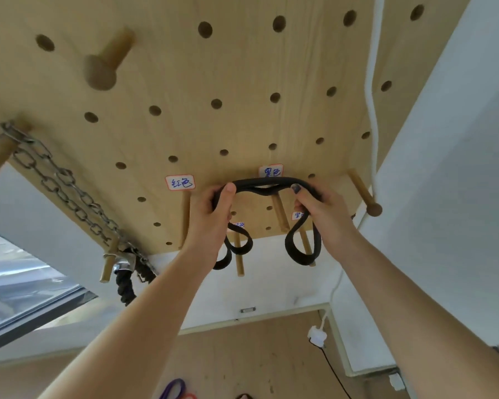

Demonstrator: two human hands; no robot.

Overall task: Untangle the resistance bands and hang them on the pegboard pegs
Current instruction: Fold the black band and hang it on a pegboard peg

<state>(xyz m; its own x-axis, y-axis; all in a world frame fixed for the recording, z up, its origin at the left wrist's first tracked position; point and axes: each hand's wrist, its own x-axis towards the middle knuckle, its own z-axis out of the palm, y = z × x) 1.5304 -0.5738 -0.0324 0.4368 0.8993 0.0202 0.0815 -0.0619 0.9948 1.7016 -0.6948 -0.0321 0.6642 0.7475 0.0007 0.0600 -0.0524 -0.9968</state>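
Two bare forearms reaching up from the bottom corners. Left hand curled round one end of a black resistance band, thumb pressed on top; right hand gripping the other end, thumbnail dark with polish. Between the two fists, a short doubled span of band stretched level, just in front of the peg under the black-lettered label. Below each fist, a slack loop dangling: two loops, partly crossing further pegs, strands twisted and hard to trace; cannot tell whether the span sits on the peg or only before it.

Behind, the wooden pegboard, rows of round holes. A second label to the left in red ink; two more labels mostly hidden by the hands and band. On the left, a steel chain draped between two pegs, ending at a carabiner and a dark braided cord, blurred. A thick mushroom-headed peg upper left; one more peg right, beside a white cord.

On the floor, cut by the lower edge: a purple band, a sliver of red, a white plug.
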